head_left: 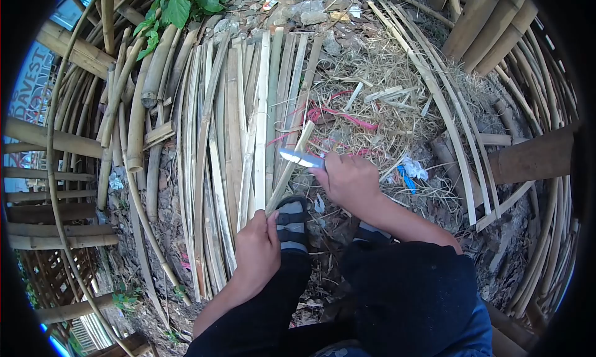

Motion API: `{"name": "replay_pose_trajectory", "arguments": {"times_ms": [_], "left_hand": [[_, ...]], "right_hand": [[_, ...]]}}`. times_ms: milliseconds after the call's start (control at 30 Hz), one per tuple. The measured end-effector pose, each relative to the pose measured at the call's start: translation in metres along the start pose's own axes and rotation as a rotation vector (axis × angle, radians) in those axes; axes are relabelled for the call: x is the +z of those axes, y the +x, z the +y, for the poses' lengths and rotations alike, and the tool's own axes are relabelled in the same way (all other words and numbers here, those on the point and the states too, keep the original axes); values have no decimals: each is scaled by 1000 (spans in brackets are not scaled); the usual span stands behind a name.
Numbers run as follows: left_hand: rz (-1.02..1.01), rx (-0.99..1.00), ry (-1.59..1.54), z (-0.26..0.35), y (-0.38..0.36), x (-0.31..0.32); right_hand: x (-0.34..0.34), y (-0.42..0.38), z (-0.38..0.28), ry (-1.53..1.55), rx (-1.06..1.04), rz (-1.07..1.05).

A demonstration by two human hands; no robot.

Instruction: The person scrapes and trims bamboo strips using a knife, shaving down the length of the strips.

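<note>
My left hand [257, 245], low in the middle of the head view, grips the lower end of a short bamboo strip [305, 135]. The strip slants up and to the right, its pale tip above the knife. Closed round the handle of a knife [303, 159] is my right hand [352, 180]. The blade points left and crosses the strip in this view; most of the handle is hidden in my fist. Just beyond my left hand lie many long split bamboo strips [263, 108], side by side on the ground.
Shavings [397, 65] and pink twine [354, 120] litter the ground at the upper right. Long bamboo slats [437, 96] lie along the right. Bamboo poles [158, 65] and a fence [56, 133] stand at the left. My sandalled foot [292, 223] is between my hands.
</note>
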State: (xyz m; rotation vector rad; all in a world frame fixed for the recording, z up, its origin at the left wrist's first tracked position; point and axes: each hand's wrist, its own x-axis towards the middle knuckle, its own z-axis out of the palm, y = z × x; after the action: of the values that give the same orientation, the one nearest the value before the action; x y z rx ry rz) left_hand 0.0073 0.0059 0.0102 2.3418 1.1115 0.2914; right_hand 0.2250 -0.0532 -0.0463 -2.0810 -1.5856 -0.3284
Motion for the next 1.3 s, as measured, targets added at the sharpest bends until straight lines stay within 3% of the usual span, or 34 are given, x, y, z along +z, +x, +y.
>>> {"name": "replay_pose_trajectory", "arguments": {"times_ms": [67, 133, 233, 433, 967, 1100, 1200, 1300], "left_hand": [[-12, -30, -10, -5, -4, -1], [50, -55, -27, -8, -6, -2], [57, -78, -55, -2, 1, -3], [-55, -103, -165, 1, 1, 3], [-167, -204, -302, 6, -1, -5], [-202, -249, -317, -1, -8, -5], [-256, -340, -473, -4, -5, -3], [-302, -397, -551, -4, -2, 0]], "right_hand": [[-8, 21, 33, -95, 346, -216], [0, 23, 75, -89, 372, -137], [-18, 19, 61, 86, 450, -95], [-18, -11, -17, 473, -195, -44], [10, -12, -1, 216, -160, 21], [13, 22, 72, 139, 474, -150], [-6, 17, 67, 228, 496, 3], [-13, -7, 16, 445, 174, -91]]}}
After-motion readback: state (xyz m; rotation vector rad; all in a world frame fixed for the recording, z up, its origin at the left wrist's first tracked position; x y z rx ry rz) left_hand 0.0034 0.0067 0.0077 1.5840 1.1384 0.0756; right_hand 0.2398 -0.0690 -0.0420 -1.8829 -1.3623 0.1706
